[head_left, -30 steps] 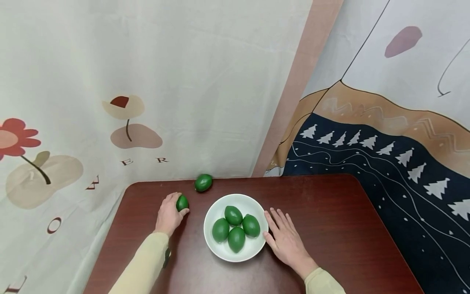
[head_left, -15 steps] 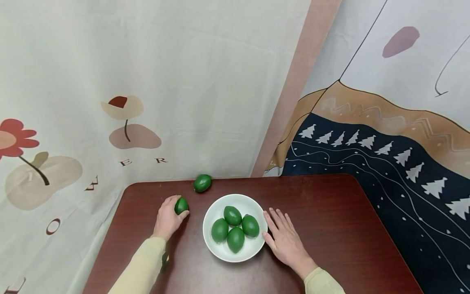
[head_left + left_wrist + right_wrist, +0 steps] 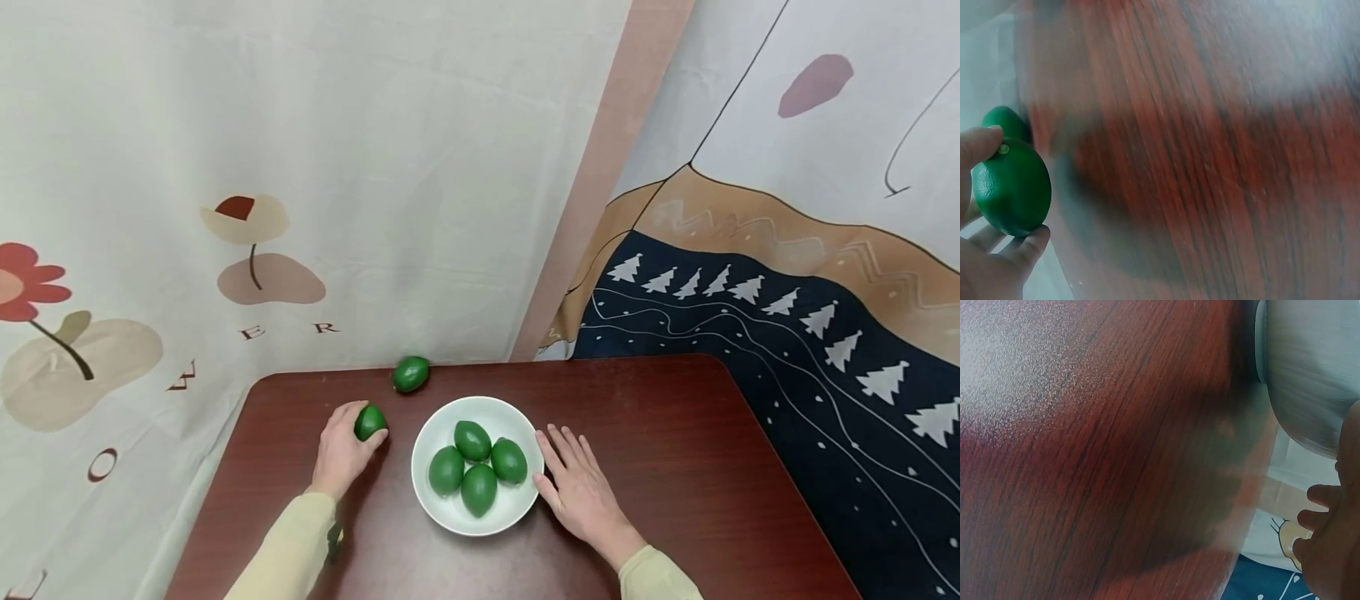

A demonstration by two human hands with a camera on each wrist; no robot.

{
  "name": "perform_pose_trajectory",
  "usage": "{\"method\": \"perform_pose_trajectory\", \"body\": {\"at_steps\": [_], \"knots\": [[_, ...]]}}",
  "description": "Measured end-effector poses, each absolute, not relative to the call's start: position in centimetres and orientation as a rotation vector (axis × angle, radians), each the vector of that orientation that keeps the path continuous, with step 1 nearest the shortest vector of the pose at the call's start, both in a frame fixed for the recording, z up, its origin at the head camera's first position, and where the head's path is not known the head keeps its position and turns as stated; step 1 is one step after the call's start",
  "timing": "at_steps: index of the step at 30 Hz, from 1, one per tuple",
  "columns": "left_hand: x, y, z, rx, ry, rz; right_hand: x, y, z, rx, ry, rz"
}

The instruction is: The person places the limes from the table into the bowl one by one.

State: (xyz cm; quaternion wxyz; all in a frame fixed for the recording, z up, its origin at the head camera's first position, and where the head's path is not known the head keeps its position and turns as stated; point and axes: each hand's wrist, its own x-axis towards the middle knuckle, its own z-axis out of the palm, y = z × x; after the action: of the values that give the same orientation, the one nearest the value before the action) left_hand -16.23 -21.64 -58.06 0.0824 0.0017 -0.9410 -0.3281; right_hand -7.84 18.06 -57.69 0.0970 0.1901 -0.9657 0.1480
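Observation:
Between thumb and fingers, my left hand (image 3: 341, 452) grips a green lime (image 3: 371, 422) on the left part of the table. The left wrist view shows this lime (image 3: 1013, 187) from the side, thumb at its stem end and fingertips against the opposite end. A white bowl (image 3: 508, 511) with several limes (image 3: 478, 490) stands right of that hand. My right hand (image 3: 587, 496) lies with straight fingers against the bowl's right rim. In the right wrist view, the thumb is right at the bowl's outer wall (image 3: 1316, 369).
Another lime (image 3: 410, 374) lies at the table's back edge, behind the held one. The dark red wooden table (image 3: 645, 417) backs onto a pale printed curtain (image 3: 420, 208). A dark cloth with white trees (image 3: 750, 333) hangs along the right side.
My left hand and its lime have shifted slightly toward the near side of the table. The right hand stays at the bowl. The head view has turned a little.

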Motion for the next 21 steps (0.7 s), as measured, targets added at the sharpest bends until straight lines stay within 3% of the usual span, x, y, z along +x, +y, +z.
{"method": "perform_pose_trajectory", "body": {"at_steps": [21], "knots": [[-14.1,-19.9,-56.2,0.043,-2.768,-1.089,-7.9,18.0,-57.5,0.577,-2.839,0.406]]}}
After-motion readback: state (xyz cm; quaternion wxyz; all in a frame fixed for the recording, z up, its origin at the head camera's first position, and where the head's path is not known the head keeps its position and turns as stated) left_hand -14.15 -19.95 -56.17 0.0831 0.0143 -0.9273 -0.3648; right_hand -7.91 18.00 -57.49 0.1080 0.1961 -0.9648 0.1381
